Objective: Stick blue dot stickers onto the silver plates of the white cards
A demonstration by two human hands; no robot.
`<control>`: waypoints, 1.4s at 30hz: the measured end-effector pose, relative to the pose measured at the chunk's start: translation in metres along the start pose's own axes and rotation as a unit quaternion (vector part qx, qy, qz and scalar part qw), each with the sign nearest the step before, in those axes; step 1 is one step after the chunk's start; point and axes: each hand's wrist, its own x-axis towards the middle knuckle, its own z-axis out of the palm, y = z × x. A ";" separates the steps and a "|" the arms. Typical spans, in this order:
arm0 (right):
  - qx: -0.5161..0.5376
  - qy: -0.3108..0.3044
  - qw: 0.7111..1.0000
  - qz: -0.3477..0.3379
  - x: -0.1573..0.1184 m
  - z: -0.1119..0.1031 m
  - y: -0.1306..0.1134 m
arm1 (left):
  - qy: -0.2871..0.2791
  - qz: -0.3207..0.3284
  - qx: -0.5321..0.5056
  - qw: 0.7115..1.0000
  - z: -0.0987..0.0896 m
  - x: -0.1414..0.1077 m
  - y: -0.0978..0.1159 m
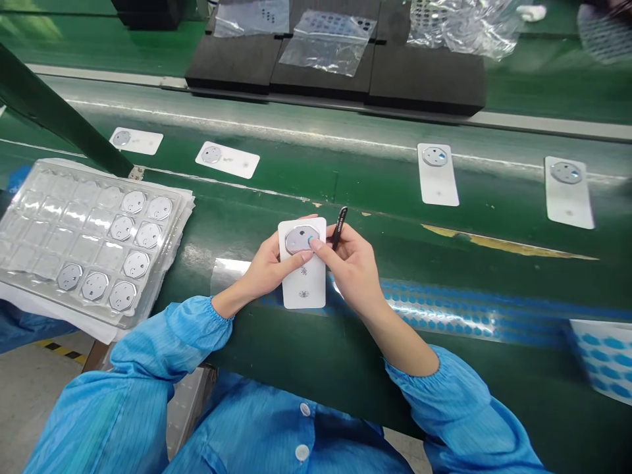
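Note:
My left hand is closed on a white rectangular panel, gripping its left side with the thumb across the front. A silvery metal disc with small holes sits on the panel's upper part, above two small grey marks. My right hand is closed around a slim black pen-like tool, its rounded end pointing up. The right thumb presses on the disc's right part, where a small blue dot shows at the thumb tip. The right fingers behind the panel are partly hidden.
At left, a clear plastic tray holds several silvery discs. Similar white panels with discs lie on the green conveyor. A clear sheet of blue dots lies at right. Black blocks bear plastic bags behind; a green post slants at left.

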 end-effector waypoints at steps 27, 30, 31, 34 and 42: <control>0.021 -0.001 0.999 0.030 0.004 -0.001 0.012 | 0.053 0.003 0.092 0.994 0.006 -0.008 -0.006; 0.026 0.005 0.999 0.036 0.003 -0.001 0.012 | 0.060 0.023 0.120 0.991 0.004 -0.009 -0.009; 0.023 0.003 0.999 0.036 0.004 -0.002 0.013 | 0.061 0.019 0.119 0.991 0.004 -0.009 -0.009; 0.014 -0.018 0.999 0.025 0.006 -0.005 0.016 | 0.077 -0.007 0.089 0.993 0.002 -0.006 -0.011; -0.109 -0.070 0.992 -0.001 -0.001 -0.002 0.025 | 0.221 -0.036 -0.112 0.968 -0.008 0.009 -0.003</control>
